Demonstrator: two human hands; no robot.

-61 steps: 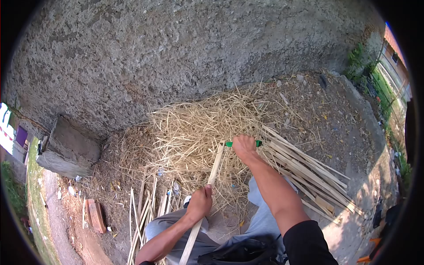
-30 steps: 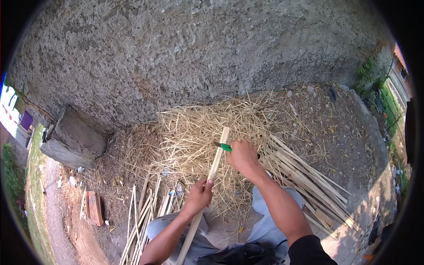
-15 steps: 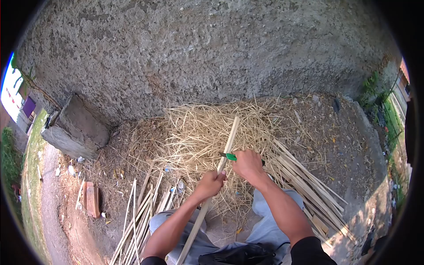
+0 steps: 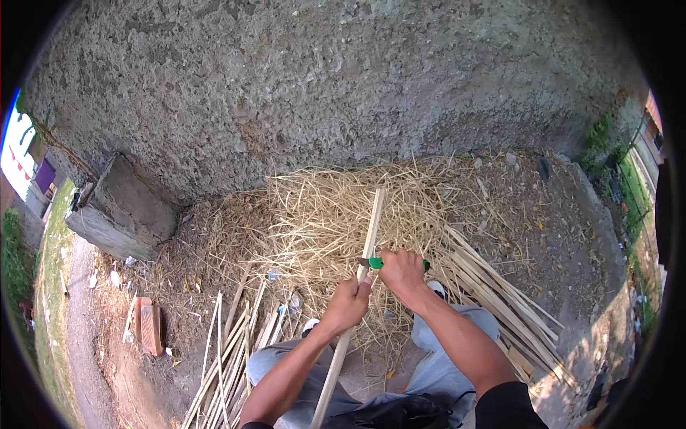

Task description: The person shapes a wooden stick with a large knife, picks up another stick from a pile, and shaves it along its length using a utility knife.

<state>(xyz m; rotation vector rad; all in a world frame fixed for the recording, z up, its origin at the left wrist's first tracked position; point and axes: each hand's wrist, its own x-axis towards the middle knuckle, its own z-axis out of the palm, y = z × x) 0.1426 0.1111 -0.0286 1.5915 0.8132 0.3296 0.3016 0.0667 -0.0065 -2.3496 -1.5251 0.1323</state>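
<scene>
A long pale slat (image 4: pixel 373 223), which looks like split bamboo, slants from my lap up toward the wall. My left hand (image 4: pixel 346 307) is closed around it near its middle, with the thumb along the slat. My right hand (image 4: pixel 402 273) grips a green-handled knife (image 4: pixel 376 263). Its dark blade lies across the slat, just above my left hand. My right fingers hide most of the handle. Beneath and beyond the slat lies a heap of thin pale shavings (image 4: pixel 314 222).
Bundled slats lie on the ground at left (image 4: pixel 223 365) and right (image 4: pixel 493 293) of my legs. A rough wall (image 4: pixel 343 86) rises behind the shavings. A concrete block (image 4: pixel 128 207) and a reddish brick (image 4: pixel 151 329) are to the left.
The knife and my right hand have moved slightly down toward me along the slat. My left hand has shifted a little right, and the slat's near end has swung right.
</scene>
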